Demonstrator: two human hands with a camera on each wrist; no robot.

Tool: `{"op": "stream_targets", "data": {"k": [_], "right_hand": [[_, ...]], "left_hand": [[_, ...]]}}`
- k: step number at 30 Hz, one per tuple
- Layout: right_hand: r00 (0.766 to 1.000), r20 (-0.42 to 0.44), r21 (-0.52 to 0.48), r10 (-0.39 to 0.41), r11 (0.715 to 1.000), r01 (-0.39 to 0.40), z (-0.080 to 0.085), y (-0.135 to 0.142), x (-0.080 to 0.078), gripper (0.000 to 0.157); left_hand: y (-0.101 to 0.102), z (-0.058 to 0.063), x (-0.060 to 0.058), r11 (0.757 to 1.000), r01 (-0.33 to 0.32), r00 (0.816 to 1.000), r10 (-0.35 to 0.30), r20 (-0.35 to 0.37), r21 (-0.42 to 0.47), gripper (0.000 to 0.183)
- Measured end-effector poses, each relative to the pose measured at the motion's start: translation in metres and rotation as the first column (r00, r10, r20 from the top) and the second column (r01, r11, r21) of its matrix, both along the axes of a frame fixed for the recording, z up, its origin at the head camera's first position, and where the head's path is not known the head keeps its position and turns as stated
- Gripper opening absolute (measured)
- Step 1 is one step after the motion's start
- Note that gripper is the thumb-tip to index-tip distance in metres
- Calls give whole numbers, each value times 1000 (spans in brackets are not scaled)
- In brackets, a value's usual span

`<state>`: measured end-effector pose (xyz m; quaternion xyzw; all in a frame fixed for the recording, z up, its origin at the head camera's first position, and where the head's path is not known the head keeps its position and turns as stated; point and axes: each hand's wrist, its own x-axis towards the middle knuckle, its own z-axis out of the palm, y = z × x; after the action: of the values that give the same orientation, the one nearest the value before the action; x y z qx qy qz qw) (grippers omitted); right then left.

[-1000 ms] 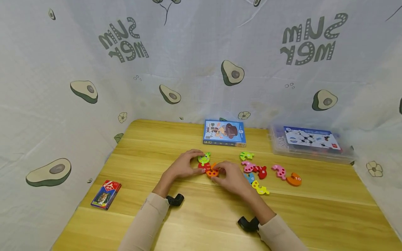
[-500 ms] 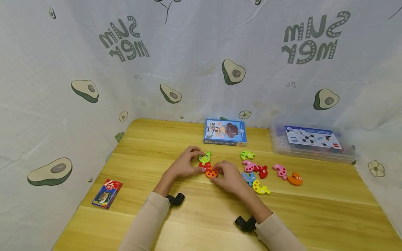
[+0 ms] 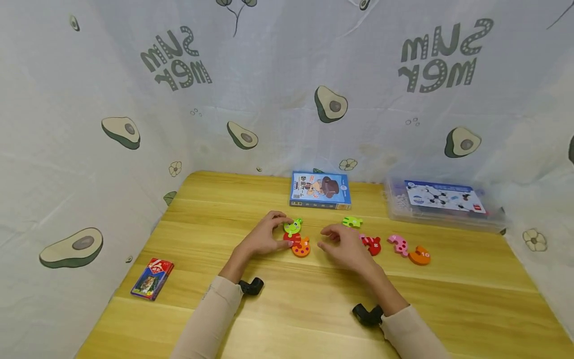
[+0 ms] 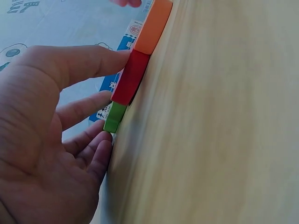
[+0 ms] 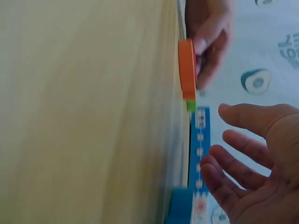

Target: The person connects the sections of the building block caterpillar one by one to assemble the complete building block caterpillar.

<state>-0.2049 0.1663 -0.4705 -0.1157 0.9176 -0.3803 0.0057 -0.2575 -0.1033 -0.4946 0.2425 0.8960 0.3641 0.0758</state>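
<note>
My left hand [image 3: 265, 236] holds the joined wooden caterpillar puzzle pieces on the table, thumb at the red piece [image 4: 132, 77] and index finger at the green smiling head [image 3: 292, 227]. Hooked to the red piece is an orange dotted piece [image 3: 301, 247], its edge facing my right hand [image 3: 344, 245]. That hand hovers just right of it, fingers apart and loosely bent, with nothing between them. Beyond my right hand lie loose pieces: a green striped one [image 3: 352, 222], a red one [image 3: 373, 245], a pink one [image 3: 398, 245] and an orange one [image 3: 420, 256]. A blue piece [image 5: 180, 205] shows in the right wrist view.
A blue game box [image 3: 320, 190] lies at the back of the wooden table [image 3: 287, 309]. To its right is a clear plastic case [image 3: 444, 205] with a printed label. A small card pack [image 3: 152, 279] lies at the left edge. Patterned cloth [image 3: 269, 75] hangs behind.
My right hand has let go of the orange dotted piece and moved right, now covering some loose pieces. The orange piece sits snug against the red one. My left hand has stayed in place.
</note>
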Motion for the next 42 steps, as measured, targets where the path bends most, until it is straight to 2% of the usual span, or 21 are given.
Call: {"op": "stream_targets", "data": {"k": [6, 9, 18, 23, 35, 42], "right_hand": [[998, -55, 39, -41, 998, 43, 2, 35, -5, 31], [997, -54, 68, -55, 996, 58, 2, 47, -7, 32], [989, 75, 142, -130, 983, 119, 5, 64, -5, 45], [989, 92, 163, -114, 982, 98, 4, 68, -5, 43], [997, 71, 206, -35, 978, 20, 2, 73, -6, 38], [997, 72, 219, -35, 975, 19, 0, 73, -6, 39]], "left_hand": [[4, 0, 2, 999, 4, 1000, -3, 5, -36, 68], [6, 0, 3, 999, -5, 1000, 5, 8, -49, 75], [6, -2, 2, 1000, -4, 1000, 4, 24, -30, 77], [5, -4, 2, 1000, -5, 1000, 6, 29, -18, 76], [5, -7, 2, 1000, -11, 999, 10, 32, 5, 74], [5, -7, 3, 1000, -6, 999, 6, 42, 12, 73]]}}
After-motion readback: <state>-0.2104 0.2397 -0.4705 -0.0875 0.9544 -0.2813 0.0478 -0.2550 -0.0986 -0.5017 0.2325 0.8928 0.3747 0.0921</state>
